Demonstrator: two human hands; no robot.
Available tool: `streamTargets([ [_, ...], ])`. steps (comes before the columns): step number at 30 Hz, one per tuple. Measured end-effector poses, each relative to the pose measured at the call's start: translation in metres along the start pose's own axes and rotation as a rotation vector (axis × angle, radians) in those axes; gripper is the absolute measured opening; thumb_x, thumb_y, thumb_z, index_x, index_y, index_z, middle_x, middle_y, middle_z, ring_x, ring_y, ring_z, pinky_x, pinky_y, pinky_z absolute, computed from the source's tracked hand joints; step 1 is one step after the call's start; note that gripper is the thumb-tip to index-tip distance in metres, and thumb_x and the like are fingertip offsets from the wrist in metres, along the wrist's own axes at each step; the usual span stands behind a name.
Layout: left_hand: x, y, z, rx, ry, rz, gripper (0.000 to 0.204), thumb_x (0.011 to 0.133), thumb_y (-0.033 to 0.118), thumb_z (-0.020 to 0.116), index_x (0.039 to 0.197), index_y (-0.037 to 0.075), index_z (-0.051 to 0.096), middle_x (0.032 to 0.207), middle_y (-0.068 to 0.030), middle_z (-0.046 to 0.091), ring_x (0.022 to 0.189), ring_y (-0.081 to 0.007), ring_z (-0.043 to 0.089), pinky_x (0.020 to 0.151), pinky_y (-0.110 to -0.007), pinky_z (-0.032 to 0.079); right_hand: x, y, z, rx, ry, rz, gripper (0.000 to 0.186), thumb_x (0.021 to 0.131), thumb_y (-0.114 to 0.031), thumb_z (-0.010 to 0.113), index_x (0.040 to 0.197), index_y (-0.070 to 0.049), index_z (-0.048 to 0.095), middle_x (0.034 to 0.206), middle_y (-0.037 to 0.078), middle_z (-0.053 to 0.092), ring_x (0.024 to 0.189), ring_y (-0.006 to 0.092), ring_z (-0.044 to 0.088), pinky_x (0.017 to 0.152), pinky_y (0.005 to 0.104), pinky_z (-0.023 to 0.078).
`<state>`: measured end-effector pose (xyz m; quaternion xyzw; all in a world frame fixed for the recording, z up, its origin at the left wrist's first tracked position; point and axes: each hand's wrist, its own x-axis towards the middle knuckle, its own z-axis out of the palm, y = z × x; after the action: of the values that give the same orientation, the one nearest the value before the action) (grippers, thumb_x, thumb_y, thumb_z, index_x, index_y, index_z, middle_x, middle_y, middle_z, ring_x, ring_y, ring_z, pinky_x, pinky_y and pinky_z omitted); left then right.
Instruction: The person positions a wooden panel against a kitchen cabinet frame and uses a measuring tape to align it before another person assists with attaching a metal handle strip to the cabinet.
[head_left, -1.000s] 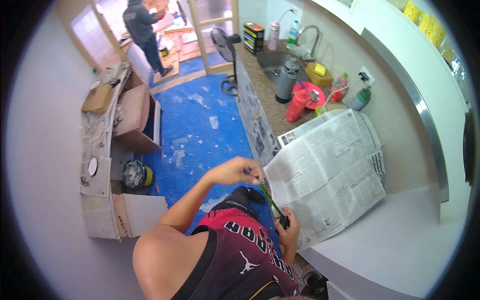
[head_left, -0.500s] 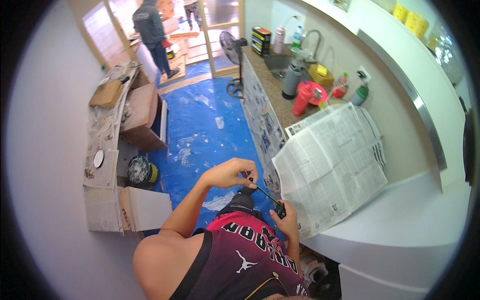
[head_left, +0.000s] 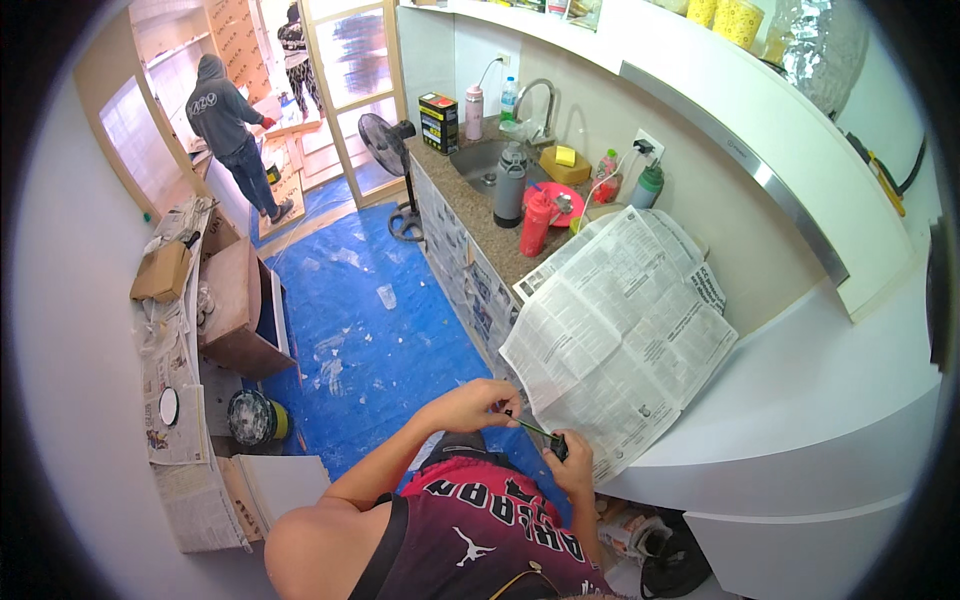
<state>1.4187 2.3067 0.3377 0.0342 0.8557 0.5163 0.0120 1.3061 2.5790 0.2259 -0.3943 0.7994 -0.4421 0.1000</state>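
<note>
From the head view, the right grip [head_left: 572,462] closes around a small dark tool [head_left: 558,446]. The left grip [head_left: 475,403] pinches the far end of a thin green strip [head_left: 530,428] running from it. Just beyond both grips, spread newspaper [head_left: 620,340] covers the desk [head_left: 800,420].

Kitchen under renovation: sink [head_left: 487,163], papered counter [head_left: 620,330]
</note>
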Motion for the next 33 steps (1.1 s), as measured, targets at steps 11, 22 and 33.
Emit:
streamTargets([
  [11,-0.003,-0.017,0.055,0.099,-0.028,0.010,0.019,0.091,0.015,0.074,0.107,0.004,0.071,0.098,-0.0143,0.070,0.093,-0.0330,0.069,0.082,-0.043,0.054,0.001,-0.033,0.025,0.028,-0.128,-0.092,0.040,0.079,-0.024,0.080,0.108,0.000,0.066,0.101,0.020,0.067,0.098,0.0405,0.065,0.087,0.0465,0.051],
  [22,0.006,-0.023,0.071,0.047,-0.090,0.027,0.023,0.092,0.014,0.077,0.111,0.003,0.072,0.097,-0.0146,0.074,0.090,-0.0297,0.072,0.081,-0.040,0.056,-0.019,-0.035,0.002,0.125,-0.191,0.011,0.053,0.084,-0.039,0.082,0.116,0.001,0.066,0.109,0.021,0.068,0.103,0.0399,0.066,0.091,0.0452,0.052],
  [33,0.029,-0.021,0.085,0.207,-0.029,0.315,0.026,0.091,0.015,0.077,0.114,0.004,0.070,0.115,-0.0144,0.071,0.106,-0.0319,0.068,0.089,-0.042,0.055,-0.029,-0.013,-0.005,0.084,-0.072,-0.018,0.042,0.078,-0.025,0.080,0.109,0.000,0.066,0.094,0.020,0.065,0.089,0.0411,0.065,0.082,0.0447,0.052],
])
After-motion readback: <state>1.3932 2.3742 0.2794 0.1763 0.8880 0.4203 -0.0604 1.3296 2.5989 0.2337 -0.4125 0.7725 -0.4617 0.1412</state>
